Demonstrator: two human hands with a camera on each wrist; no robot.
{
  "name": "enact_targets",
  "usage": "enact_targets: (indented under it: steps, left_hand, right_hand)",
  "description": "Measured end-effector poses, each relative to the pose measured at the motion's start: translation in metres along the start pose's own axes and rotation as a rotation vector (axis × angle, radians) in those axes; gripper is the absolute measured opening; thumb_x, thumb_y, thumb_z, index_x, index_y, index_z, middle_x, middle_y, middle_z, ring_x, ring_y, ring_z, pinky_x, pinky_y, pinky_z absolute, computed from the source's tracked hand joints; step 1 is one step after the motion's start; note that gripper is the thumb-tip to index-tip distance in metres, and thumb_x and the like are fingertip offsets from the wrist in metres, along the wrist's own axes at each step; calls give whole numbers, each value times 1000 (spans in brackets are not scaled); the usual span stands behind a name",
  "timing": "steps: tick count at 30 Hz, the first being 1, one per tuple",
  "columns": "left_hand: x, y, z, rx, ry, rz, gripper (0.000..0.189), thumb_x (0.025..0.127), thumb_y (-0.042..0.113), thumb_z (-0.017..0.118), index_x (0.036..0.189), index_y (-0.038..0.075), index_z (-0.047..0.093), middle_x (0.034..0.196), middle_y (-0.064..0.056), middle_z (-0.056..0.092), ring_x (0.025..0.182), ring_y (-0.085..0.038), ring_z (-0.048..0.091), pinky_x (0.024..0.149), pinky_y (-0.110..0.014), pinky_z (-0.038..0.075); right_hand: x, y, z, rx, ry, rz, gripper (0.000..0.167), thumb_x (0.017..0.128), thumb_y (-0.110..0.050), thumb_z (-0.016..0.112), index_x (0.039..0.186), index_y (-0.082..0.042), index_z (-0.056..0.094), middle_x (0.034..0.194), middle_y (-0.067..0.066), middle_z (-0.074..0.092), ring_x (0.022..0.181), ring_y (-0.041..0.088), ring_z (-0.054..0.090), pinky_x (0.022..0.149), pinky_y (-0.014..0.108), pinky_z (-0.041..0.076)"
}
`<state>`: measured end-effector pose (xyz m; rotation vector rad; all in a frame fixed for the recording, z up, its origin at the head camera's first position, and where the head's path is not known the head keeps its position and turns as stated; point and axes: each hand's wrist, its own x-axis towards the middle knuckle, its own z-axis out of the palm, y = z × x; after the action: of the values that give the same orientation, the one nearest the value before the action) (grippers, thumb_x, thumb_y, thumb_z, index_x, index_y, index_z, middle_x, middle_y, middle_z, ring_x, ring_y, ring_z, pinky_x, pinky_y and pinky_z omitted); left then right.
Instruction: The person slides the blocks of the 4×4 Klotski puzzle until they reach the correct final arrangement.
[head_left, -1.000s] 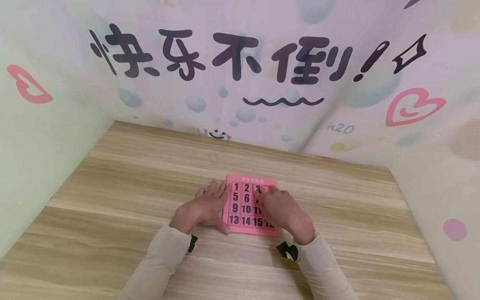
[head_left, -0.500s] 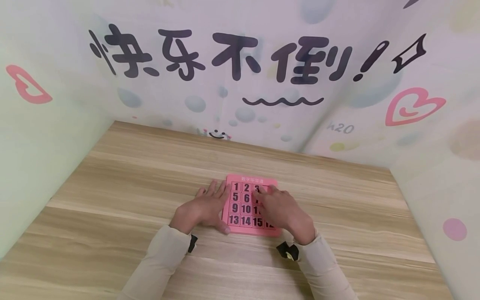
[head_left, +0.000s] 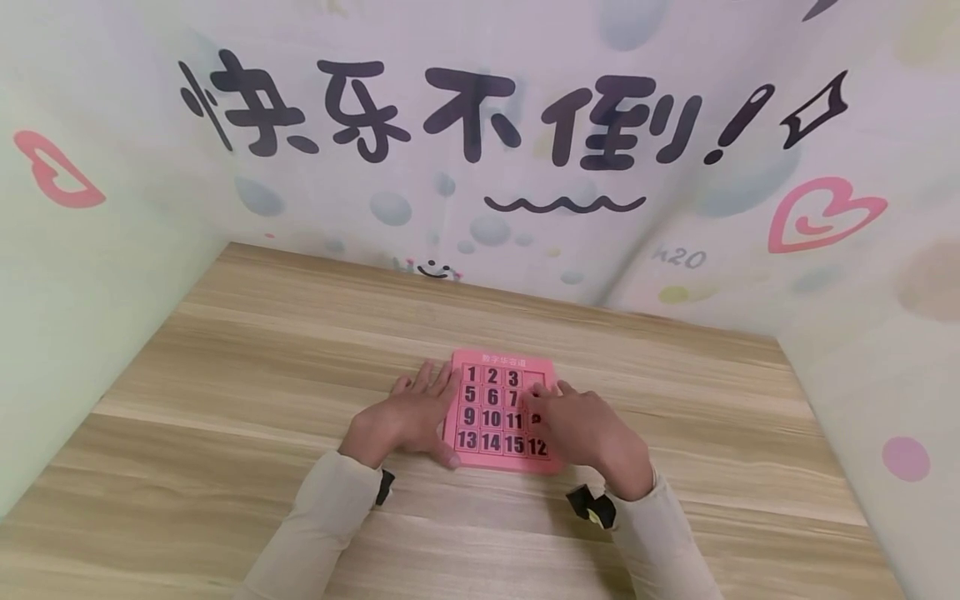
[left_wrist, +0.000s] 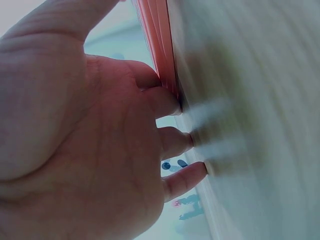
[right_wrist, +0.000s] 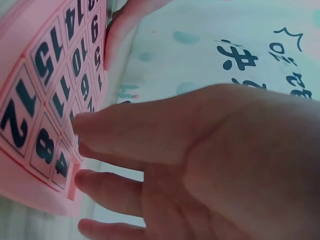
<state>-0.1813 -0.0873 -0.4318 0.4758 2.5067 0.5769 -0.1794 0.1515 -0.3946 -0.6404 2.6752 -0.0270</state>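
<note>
A pink number sliding puzzle lies flat on the wooden table. My left hand rests along its left side, fingers fairly straight at the upper edge and thumb at the lower left corner. In the left wrist view, fingertips reach down to the tabletop beside the puzzle's side. My right hand is over the right column, loosely extended, fingertips close to the tiles. The right wrist view shows the 4 tile above the 8 tile and 12 tile, with a vacant slot in the top right corner.
The wooden table extends around the puzzle on all sides. Behind it rises a printed backdrop with large black characters, and pale side walls stand left and right. A small black device sits at the right wrist.
My right hand has shifted right and slightly toward me, uncovering the 3, 7, 11 and 12 tiles and the top right slot. The left hand and puzzle frame stay in place.
</note>
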Motion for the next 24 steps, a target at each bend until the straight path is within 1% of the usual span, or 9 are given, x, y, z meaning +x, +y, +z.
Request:
enact_targets:
  steps: [6,11,15,20,24]
  left_hand:
    - [-1,1,0,-8,-8,-3,123,71,41,86,159,3,8,166,-13,-2,152,-36,-10,123,-54,0]
    - [-1,2,-1,-21,-14,-10,123,72,40,86,159,4,7,166,-12,-4,152,-35,-11,123,-54,-1]
    - [-1,2,-2,-16,-14,-6,123,72,41,85,159,4,7,166,-13,-3,152,-35,-11,123,-54,-2]
    - [-2,3,-3,-15,-14,-7,124,72,41,85,159,5,6,166,-12,-4,152,-35,-12,123,-54,-3]
    - [-2,4,-3,-18,-21,-12,124,71,41,85,159,5,5,166,-11,-5,152,-35,-13,123,-54,-3]
  right_hand:
    - [-11,-5,4,-57,-6,37,42,104,-19,45,146,-17,51,152,12,46,142,44,36,111,62,35]
    - [-15,-8,9,-76,-5,44,41,105,-18,44,145,-15,53,152,13,46,142,43,37,111,61,36]
    - [-15,-7,11,-68,2,49,42,105,-15,42,145,-14,52,152,13,45,142,43,37,112,60,35]
    - [-11,-5,12,-76,6,73,44,103,-10,38,146,-12,51,153,10,45,143,41,36,113,58,35]
    - [-9,-6,12,-72,7,94,45,103,-10,39,146,-13,51,153,8,45,143,41,35,113,58,35]
